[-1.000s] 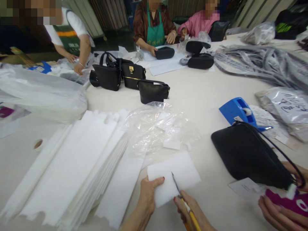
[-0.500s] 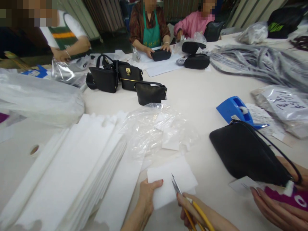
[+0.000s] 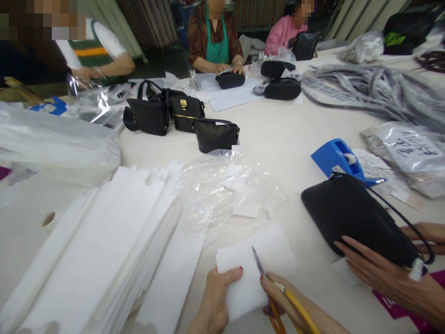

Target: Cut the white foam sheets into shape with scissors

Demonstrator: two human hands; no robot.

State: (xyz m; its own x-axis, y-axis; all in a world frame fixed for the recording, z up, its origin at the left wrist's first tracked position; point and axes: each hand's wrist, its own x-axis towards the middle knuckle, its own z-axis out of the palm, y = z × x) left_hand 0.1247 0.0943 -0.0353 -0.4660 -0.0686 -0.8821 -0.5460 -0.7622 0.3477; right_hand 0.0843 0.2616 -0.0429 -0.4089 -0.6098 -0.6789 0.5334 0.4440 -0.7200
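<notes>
Surface: a wide, pale work table with several people seated around its far side.
Left hand: at the near edge, thumb on top of a white foam sheet and fingers tucked under it, pinching its left edge.
Right hand: fingers wrapped around yellow-handled scissors; the blades stand slightly parted, tips resting over the middle of the foam sheet.
Foam sheet: lies flat on the table, directly in front of the person, between the two hands.
Near left: a fanned stack of long white foam strips, just beside the held sheet.
Near right: a co-worker's hand, fingers spread flat, rests against a black bag lying on its side.
Middle: a crumpled clear plastic bag with paper tags inside, just beyond the foam sheet.
Middle right: a blue tape dispenser, just behind the black bag.
Middle far: three small black handbags standing upright in a row.
Far left: a person's hands handling clear plastic wrap.
Far centre: a person in a green apron with both hands on a black pouch.
Far right: a heap of grey straps.
</notes>
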